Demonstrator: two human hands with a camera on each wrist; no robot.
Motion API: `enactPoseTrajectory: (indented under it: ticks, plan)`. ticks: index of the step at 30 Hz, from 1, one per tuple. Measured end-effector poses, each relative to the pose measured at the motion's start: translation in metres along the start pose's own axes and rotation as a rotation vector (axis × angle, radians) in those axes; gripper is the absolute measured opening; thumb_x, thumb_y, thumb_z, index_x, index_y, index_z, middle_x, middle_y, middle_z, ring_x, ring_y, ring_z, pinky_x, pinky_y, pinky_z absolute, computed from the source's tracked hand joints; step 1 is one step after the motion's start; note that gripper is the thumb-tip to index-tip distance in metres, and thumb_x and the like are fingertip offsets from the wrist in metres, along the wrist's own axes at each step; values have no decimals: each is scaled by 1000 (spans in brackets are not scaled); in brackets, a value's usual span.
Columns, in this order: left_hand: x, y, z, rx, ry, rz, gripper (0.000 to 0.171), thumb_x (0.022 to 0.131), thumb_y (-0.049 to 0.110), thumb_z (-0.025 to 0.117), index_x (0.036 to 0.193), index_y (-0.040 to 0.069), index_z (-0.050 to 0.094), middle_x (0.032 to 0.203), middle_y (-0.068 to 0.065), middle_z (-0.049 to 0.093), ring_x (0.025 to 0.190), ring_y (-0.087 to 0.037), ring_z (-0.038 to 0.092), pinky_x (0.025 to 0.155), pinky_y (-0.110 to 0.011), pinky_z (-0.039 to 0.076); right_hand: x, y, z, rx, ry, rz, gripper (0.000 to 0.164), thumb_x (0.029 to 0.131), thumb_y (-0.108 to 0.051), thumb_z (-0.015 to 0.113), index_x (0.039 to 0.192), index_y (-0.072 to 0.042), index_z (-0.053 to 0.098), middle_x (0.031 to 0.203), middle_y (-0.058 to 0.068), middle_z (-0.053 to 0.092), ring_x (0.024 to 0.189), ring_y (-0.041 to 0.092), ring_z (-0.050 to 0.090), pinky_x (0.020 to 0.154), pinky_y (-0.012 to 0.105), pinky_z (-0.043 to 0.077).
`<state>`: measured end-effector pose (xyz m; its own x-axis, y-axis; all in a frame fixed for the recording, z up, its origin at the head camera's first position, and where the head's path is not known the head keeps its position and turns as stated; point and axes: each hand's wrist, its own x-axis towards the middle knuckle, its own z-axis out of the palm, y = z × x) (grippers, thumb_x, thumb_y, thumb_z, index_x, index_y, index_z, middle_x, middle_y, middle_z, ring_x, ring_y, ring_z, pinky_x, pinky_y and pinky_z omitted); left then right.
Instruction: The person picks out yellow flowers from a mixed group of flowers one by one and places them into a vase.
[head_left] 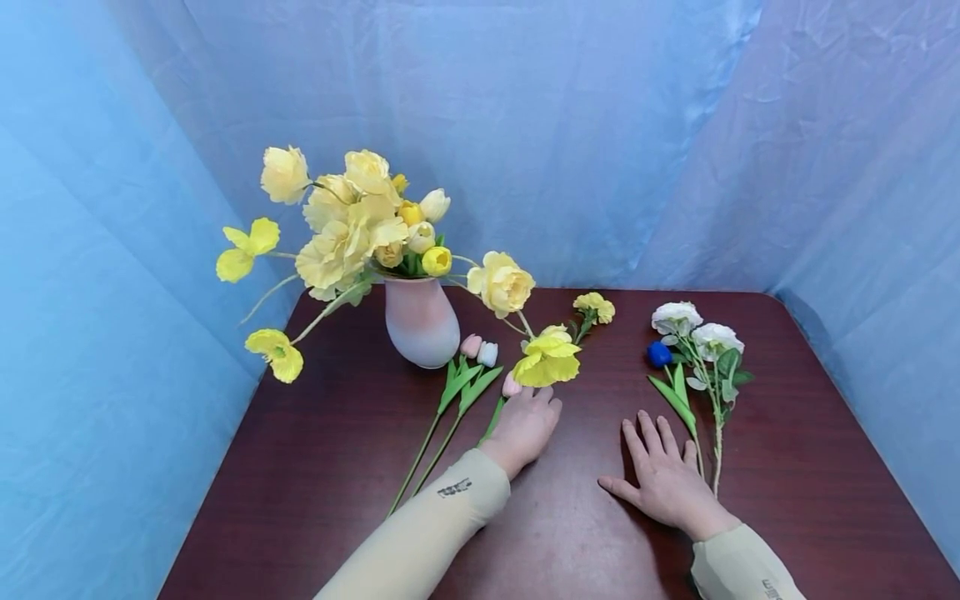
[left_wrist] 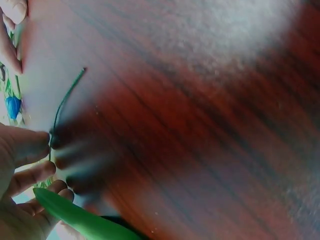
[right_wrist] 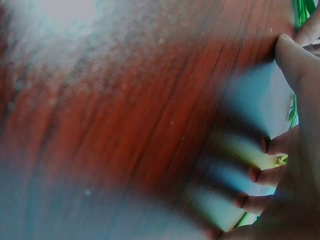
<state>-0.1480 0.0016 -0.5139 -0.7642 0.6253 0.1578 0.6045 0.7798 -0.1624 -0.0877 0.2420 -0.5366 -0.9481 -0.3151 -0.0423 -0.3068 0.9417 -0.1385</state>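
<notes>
My left hand (head_left: pixel 527 421) reaches palm down over the table, fingertips low beside the bright yellow poppy (head_left: pixel 551 358) drooping from the vase. In the left wrist view a thin dark green stem (left_wrist: pixel 64 100) runs past the thumb and index fingertips, which stand apart. Beyond the hand lies a yellow carnation (head_left: pixel 594 308). A pink tulip (head_left: pixel 512 385) is partly hidden by the left hand, its green leaf (left_wrist: pixel 85 217) close below the palm. My right hand (head_left: pixel 663 479) rests on the table, fingers spread, beside the stems of a blue tulip (head_left: pixel 659 354) and white flowers (head_left: pixel 717 340).
A pink and white vase (head_left: pixel 422 325) stands at the back left, filled with yellow and cream flowers (head_left: pixel 352 225) that spread wide to both sides. Another pink tulip (head_left: pixel 471 346) and a pale tulip (head_left: pixel 487 354) lie before it. Blue curtains (head_left: pixel 525 125) surround the dark red table (head_left: pixel 810 467).
</notes>
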Motion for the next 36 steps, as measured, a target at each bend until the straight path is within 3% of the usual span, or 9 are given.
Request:
enactPoseTrajectory:
  ticks: [5, 10, 13, 17, 21, 29, 30, 33, 36]
  plan:
    - [0, -2, -2, -125, 40, -174, 7, 95, 7, 56, 100, 11, 60, 93, -3, 63, 81, -20, 60, 60, -31, 55, 0, 0, 1, 1, 0, -1, 100, 82, -76, 50, 146, -2, 33, 150, 29, 25, 135, 52, 19, 91, 82, 21]
    - [3, -6, -3, -310, -64, -367, 13, 88, 12, 64, 101, 11, 60, 89, -5, 67, 77, -23, 64, 57, -37, 55, 1, 1, 3, 4, 0, 0, 100, 81, -77, 50, 146, -2, 34, 150, 29, 25, 135, 52, 19, 91, 82, 20]
    - [5, -9, -4, -324, -112, -408, 7, 84, 14, 66, 90, 13, 63, 86, -5, 67, 76, -24, 63, 59, -39, 55, 1, 2, 3, 9, -12, 6, 101, 81, -77, 50, 147, -2, 32, 151, 29, 23, 135, 52, 17, 91, 82, 19]
    - [6, -13, -3, -258, -62, -383, 4, 82, 16, 67, 85, 14, 65, 80, -2, 67, 72, -23, 61, 68, -36, 54, 1, 3, 3, 12, -26, 13, 101, 81, -75, 52, 147, -2, 30, 152, 29, 22, 136, 52, 15, 92, 82, 17]
    - [7, -15, -2, -170, 46, -328, 6, 79, 16, 69, 84, 16, 65, 73, 2, 66, 66, -20, 60, 72, -32, 50, 1, 2, 2, 13, -17, 13, 100, 82, -74, 53, 147, -1, 32, 151, 29, 23, 135, 52, 17, 92, 82, 17]
    - [12, -8, -20, -173, 214, -284, 9, 82, 15, 70, 86, 15, 62, 73, 1, 64, 72, -20, 63, 64, -35, 53, 0, -1, 0, 2, -2, 9, 99, 82, -75, 51, 146, -1, 33, 150, 29, 25, 135, 52, 19, 92, 82, 19]
    - [13, -6, -24, -158, 234, -271, 8, 82, 16, 70, 84, 16, 62, 72, 0, 64, 72, -20, 63, 59, -35, 54, 0, -1, -1, 5, -1, 10, 99, 82, -75, 51, 146, -1, 33, 150, 29, 25, 135, 52, 19, 92, 82, 19]
    - [20, -3, -34, -79, 304, -222, 7, 82, 21, 69, 83, 16, 64, 81, -2, 65, 82, -21, 62, 63, -36, 52, 0, 0, -1, 6, 7, 4, 98, 82, -74, 53, 146, -1, 34, 150, 29, 26, 135, 52, 19, 91, 82, 20]
    - [26, -2, -45, 73, 398, -180, 13, 88, 26, 62, 86, 13, 64, 92, -7, 64, 84, -24, 57, 56, -41, 41, 0, -1, 0, 7, 12, -6, 98, 82, -73, 53, 145, -1, 34, 150, 30, 26, 134, 52, 20, 90, 82, 20]
